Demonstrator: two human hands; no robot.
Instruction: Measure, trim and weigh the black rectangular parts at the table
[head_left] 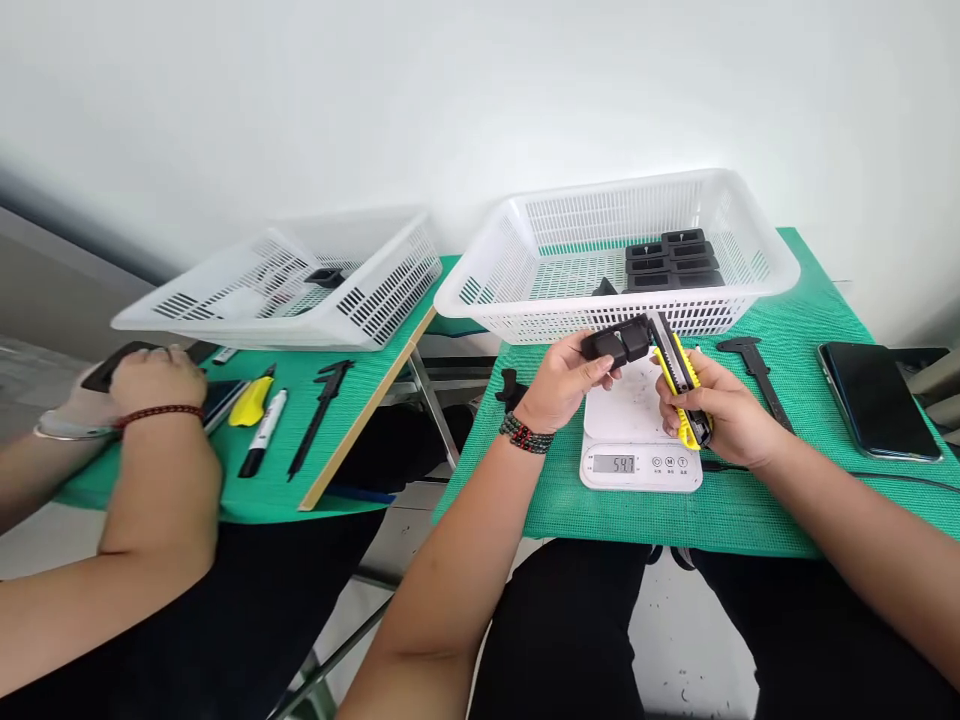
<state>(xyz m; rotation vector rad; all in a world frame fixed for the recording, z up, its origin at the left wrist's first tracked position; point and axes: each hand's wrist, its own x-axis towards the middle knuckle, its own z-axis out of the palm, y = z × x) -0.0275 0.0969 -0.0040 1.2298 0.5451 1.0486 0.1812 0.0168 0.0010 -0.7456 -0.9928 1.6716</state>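
My left hand point(564, 382) is closed around a black moulded part point(621, 344) with two raised blocks, held above the scale. In my right hand point(716, 405) is a yellow utility knife point(681, 385), its blade end up against the right end of the black part. Whether the blade cuts into it I cannot tell. Below both hands the white digital scale point(641, 478) reads about 54.7. Small dark crumbs lie on its plate. A dark object point(511, 388) sits beside my left wrist, partly hidden.
Behind the scale stands a white basket point(487, 290) with several black parts point(673, 262). Right of me lie a black caliper point(757, 375) and a phone point(881, 400). At the left table, a co-worker's hands point(154, 385) are near a second basket point(300, 330), a marker point(262, 432) and another caliper point(321, 415).
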